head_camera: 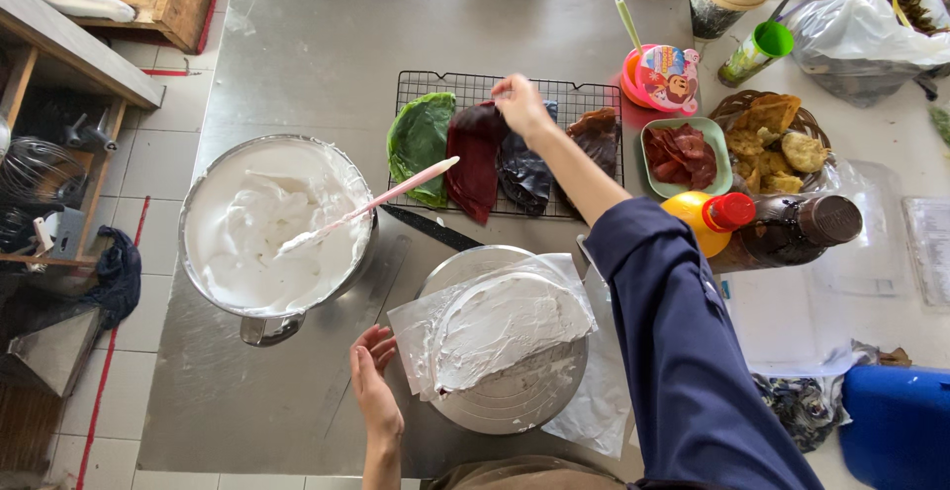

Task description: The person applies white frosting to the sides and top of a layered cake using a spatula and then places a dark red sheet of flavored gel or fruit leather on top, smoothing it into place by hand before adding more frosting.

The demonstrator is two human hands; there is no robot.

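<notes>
Fingers (507, 89) of our right hand (520, 104) pinched the dark crepe (522, 173) on the wire rack (416, 82) at twelve o'clock; we judged it limp and tearable, best lifted by its edge. Our left hand (373, 381), fingers apart, rested at seven o'clock beside the cream-covered turntable (515, 406).

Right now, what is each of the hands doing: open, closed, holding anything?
Left hand: open, empty, fingers beside the turntable.
Right hand: over the dark red sheet on the cooling rack; grip cannot be told.

Bakery kitchen, steel worktable (297, 45), cream bowl (277, 228), cooling rack (584, 94), cake turntable (515, 406)
</notes>
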